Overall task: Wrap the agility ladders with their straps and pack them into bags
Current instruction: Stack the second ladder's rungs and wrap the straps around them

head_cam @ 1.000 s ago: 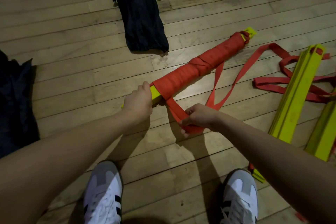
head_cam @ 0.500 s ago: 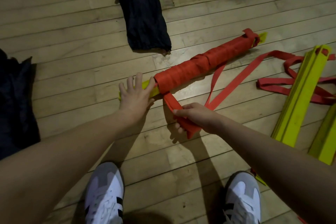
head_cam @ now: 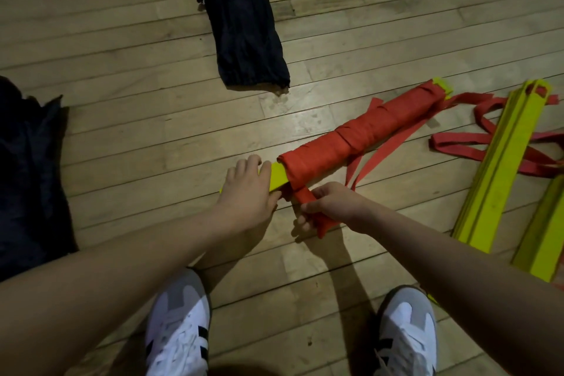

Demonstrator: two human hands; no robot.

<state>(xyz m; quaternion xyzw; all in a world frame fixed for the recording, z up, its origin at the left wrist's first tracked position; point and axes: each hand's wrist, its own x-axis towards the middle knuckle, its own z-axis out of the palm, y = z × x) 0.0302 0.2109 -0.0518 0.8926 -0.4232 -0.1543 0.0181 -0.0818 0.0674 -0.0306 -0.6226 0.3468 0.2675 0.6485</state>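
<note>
A stack of yellow ladder rungs wound in red strap, the wrapped ladder (head_cam: pixel 360 137), lies slantwise on the wood floor. Its bare yellow near end (head_cam: pixel 279 175) sticks out of the wrap. My left hand (head_cam: pixel 244 189) grips that yellow end, fingers over the top and thumb at the near side. My right hand (head_cam: pixel 332 206) grips the loose red strap (head_cam: pixel 305 196) just below the bundle's near end, and the strap's tail hangs out under my fist. More loose strap (head_cam: pixel 369 165) trails from under the bundle. A long black bag (head_cam: pixel 244 24) lies flat beyond the bundle.
Two unwrapped stacks of yellow rungs (head_cam: pixel 500 168) (head_cam: pixel 546 232) lie at the right with tangled red straps (head_cam: pixel 457 146) around them. Another dark bag (head_cam: pixel 27 162) lies at the left edge. My two white shoes (head_cam: pixel 180 323) (head_cam: pixel 406 330) stand near the bottom.
My left hand let go with fingers spread, then closed on the yellow end again. The bundle has rolled and shifted right. My right hand has drawn the strap closer to the bundle's near end.
</note>
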